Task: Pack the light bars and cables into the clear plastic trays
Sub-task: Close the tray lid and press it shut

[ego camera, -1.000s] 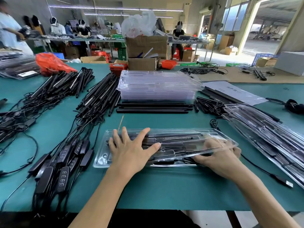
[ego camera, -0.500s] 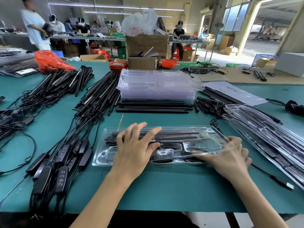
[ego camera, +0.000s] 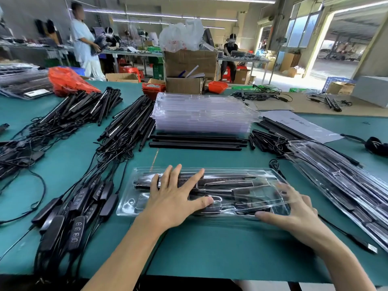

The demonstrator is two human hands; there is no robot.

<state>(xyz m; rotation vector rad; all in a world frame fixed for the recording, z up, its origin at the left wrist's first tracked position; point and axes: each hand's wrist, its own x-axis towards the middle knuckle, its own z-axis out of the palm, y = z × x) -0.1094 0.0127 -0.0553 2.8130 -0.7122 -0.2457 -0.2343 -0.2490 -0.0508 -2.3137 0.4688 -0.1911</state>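
Note:
A clear plastic tray (ego camera: 130, 204) lies in front of me on the green table, with black light bars (ego camera: 226, 181) and a cable inside under its clear lid. My left hand (ego camera: 174, 198) presses flat on the lid's left half with its fingers spread. At the tray's right end my right hand (ego camera: 294, 211) rests with straight, spread fingers. Its fingertips look blurred behind the clear plastic, and its thumb lies along the front edge.
A stack of empty clear trays (ego camera: 203, 114) stands behind, with loose black bars (ego camera: 195, 142) before it. Bundles of bars with cables (ego camera: 126, 127) and controllers (ego camera: 77, 211) cover the left. Packed trays (ego camera: 340, 185) lie at the right, beside a USB plug (ego camera: 371, 247).
The raised right end of the clear lid has come down onto the tray under my right hand. My left hand stayed pressed on the lid.

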